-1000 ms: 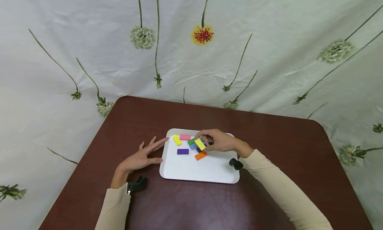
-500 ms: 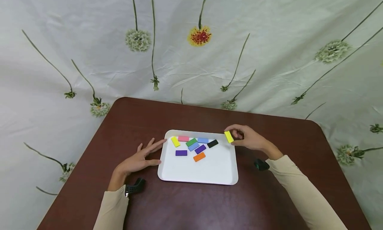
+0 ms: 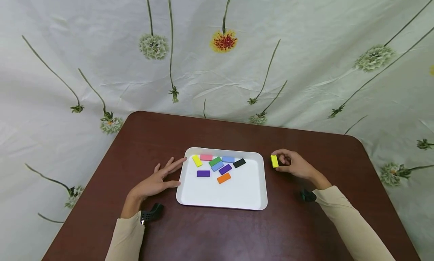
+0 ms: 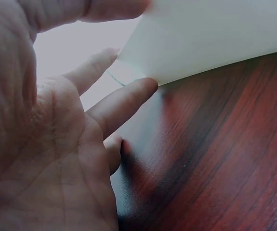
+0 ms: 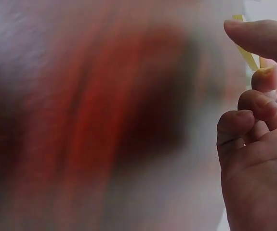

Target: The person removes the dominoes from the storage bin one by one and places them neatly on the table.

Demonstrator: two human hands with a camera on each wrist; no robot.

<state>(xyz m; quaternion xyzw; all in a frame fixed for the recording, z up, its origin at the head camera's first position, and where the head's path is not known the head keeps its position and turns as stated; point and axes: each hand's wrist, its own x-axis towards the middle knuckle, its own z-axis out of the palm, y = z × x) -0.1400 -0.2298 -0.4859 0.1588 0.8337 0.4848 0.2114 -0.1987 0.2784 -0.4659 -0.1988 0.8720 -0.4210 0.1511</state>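
My right hand (image 3: pixel 295 165) pinches a yellow block (image 3: pixel 274 161) between thumb and finger, over the table to the right of a white tray (image 3: pixel 234 195). Whether that block touches the table I cannot tell. With fingers spread, my left hand (image 3: pixel 152 183) touches the tray's left rim; its fingertips meet the tray wall (image 4: pixel 201 43) in the left wrist view. Inside the tray lie another yellow block (image 3: pixel 197 161), a pink block (image 3: pixel 206 157), a green block (image 3: pixel 215 161), two blue blocks (image 3: pixel 228 159), two purple blocks (image 3: pixel 203 173), a black block (image 3: pixel 239 163) and an orange block (image 3: pixel 223 178).
A dark reddish-brown table (image 3: pixel 217 234) bears the tray. Behind its far edge hangs a pale cloth (image 3: pixel 190 65) printed with flowers. Black straps (image 3: pixel 152 212) sit at both wrists.
My right hand has carried the yellow block from above the other blocks, rightward past the tray's rim and lower toward the table. My left hand has stayed at the tray.
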